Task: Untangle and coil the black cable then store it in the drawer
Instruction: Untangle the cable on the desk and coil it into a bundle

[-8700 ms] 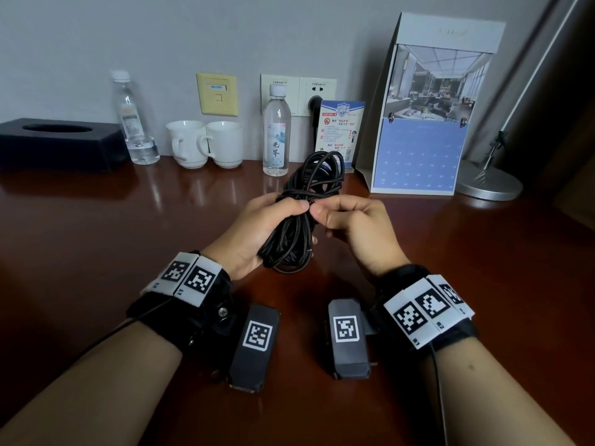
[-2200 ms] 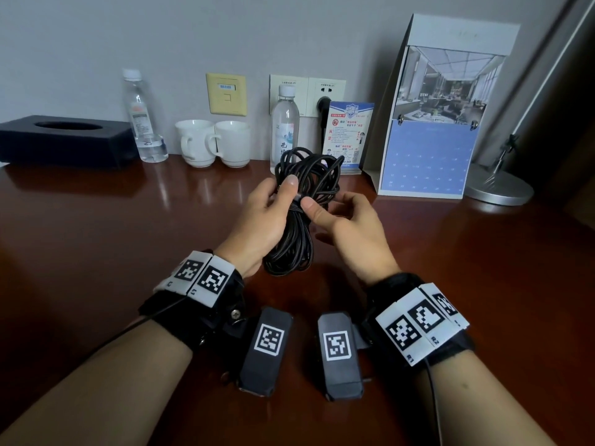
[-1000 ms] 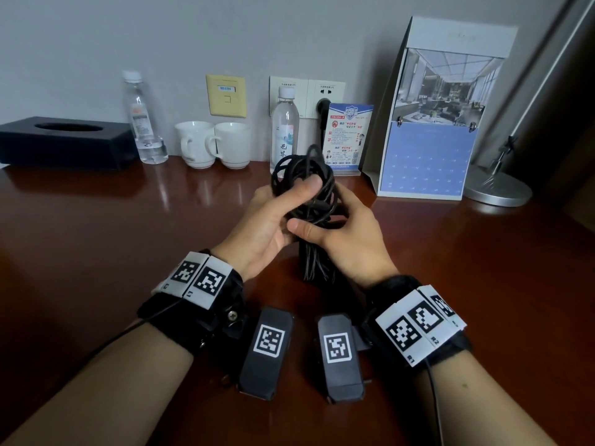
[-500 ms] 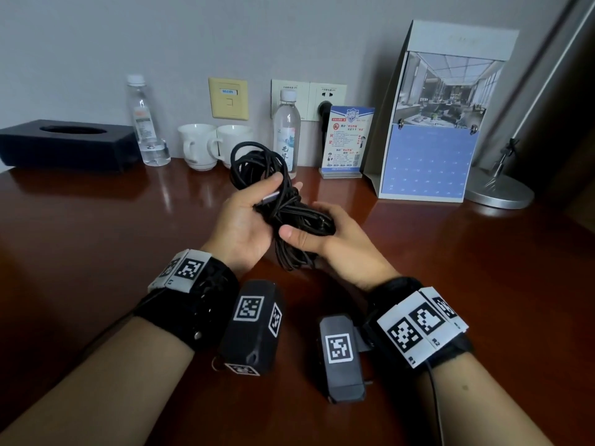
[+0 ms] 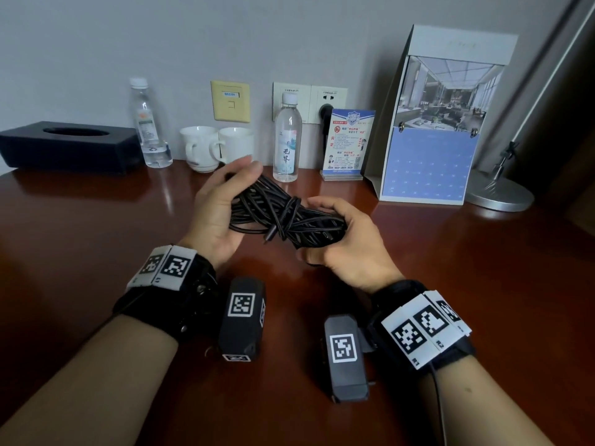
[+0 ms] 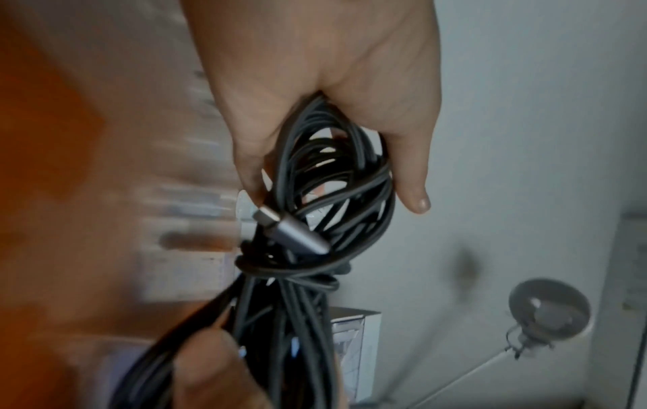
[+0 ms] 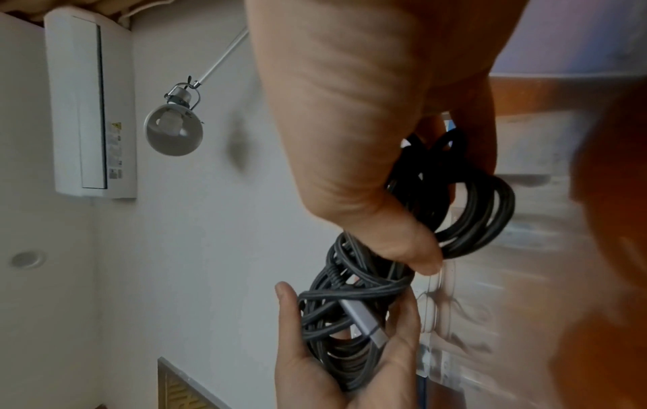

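Dark polished tabletop [image 5: 96, 252] runs back to cups and bottles along its far edge. Nearer, above its middle, the left hand [image 5: 219, 214] cradles the black cable [image 5: 283, 217] with loosely curved fingers, while the right hand [image 5: 347, 243] curls round the bundle's other end. Coiling looks done; next, I'd guess, comes finding the drawer, which isn't visible.

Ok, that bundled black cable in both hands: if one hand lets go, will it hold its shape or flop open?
The cable will probably sag: its loops look soft and droop between the left hand and right hand. A strand wrapped round the middle should keep the bundle together. The loose plug may swing free and snag.
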Motion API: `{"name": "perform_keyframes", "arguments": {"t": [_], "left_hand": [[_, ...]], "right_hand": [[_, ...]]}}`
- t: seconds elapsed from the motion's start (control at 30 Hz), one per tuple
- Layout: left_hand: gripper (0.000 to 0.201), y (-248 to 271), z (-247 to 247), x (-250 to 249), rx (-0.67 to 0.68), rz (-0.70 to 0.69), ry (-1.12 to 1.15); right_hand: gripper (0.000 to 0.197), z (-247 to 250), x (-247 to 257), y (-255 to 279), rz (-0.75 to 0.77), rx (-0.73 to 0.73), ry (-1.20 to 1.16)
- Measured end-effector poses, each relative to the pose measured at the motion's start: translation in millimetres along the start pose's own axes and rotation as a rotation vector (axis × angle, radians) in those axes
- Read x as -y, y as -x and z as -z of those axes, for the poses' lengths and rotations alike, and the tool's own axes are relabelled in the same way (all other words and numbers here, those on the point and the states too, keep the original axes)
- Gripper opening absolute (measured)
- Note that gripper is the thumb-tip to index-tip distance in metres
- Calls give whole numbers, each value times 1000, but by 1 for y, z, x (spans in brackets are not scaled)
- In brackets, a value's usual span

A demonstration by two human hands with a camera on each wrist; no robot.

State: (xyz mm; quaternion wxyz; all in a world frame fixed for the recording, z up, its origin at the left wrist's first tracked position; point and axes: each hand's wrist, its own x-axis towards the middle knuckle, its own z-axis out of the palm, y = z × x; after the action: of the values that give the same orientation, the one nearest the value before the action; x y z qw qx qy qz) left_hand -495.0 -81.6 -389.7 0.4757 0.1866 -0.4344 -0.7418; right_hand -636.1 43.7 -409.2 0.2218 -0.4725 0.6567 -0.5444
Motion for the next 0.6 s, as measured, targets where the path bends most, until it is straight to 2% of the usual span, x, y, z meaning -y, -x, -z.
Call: {"name": "perform_keyframes", "arguments": {"t": [0.07, 0.27, 0.33, 0.43, 0.5, 0.6], "left_hand": [[31, 0, -2, 1, -54, -38, -67], [35, -5, 1, 4, -231, -59, -10], [36, -7, 1, 4, -259, -41, 14], [21, -9, 0, 5, -372, -45, 43], [14, -8, 0, 6, -460, -61, 63], [14, -9, 3, 4, -548, -73, 94]], "right_hand": [[85, 2, 3, 1, -32, 6, -63], [107, 2, 8, 6, -207, 49, -267], [93, 2, 11, 7, -283, 97, -390], [71, 4, 17, 6, -369, 154, -505], [74, 3, 18, 5, -385, 204, -488], [75, 1, 19, 6, -359, 215, -449]]}}
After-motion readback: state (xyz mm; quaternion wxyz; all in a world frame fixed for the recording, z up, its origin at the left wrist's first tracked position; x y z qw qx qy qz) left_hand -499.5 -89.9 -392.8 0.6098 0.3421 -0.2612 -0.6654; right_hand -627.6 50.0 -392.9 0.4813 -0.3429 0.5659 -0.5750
